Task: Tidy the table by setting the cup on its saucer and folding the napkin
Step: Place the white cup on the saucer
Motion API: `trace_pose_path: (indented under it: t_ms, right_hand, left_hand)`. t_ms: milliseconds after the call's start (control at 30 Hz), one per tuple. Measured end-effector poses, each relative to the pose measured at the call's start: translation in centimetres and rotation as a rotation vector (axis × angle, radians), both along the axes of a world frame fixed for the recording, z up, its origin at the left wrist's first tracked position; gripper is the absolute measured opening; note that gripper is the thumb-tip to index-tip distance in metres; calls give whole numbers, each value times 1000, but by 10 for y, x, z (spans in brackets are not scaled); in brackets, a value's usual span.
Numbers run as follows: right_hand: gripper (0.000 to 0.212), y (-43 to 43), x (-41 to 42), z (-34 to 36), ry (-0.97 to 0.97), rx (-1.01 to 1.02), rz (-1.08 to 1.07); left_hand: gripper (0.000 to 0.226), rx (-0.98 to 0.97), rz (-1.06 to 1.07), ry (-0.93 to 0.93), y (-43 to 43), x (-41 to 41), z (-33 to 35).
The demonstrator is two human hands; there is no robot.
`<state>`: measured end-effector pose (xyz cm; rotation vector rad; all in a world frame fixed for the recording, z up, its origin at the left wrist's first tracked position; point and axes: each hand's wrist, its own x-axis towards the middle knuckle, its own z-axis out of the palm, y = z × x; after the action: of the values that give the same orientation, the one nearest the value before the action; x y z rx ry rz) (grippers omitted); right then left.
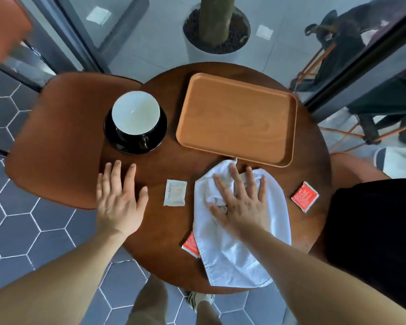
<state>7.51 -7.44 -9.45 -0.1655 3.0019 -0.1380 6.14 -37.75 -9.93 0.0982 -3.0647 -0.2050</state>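
A black cup with a white inside stands on a black saucer at the table's left, its handle toward me. A crumpled white napkin lies on the near right of the round wooden table. My right hand lies flat on the napkin's upper half, fingers spread. Below the saucer my left hand rests palm down on the table's left edge, fingers apart, holding nothing.
An orange wooden tray sits at the far right of the table. A white sachet lies between my hands, a red sachet at the right, another red sachet partly under the napkin. A brown chair stands left.
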Motion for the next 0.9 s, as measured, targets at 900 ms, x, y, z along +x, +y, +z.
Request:
trace_pose_path:
  t_ms: [900]
  right_hand:
    - [68,0,1,13,10,4,0]
  left_hand:
    - [44,637,604,72,53,-90,68]
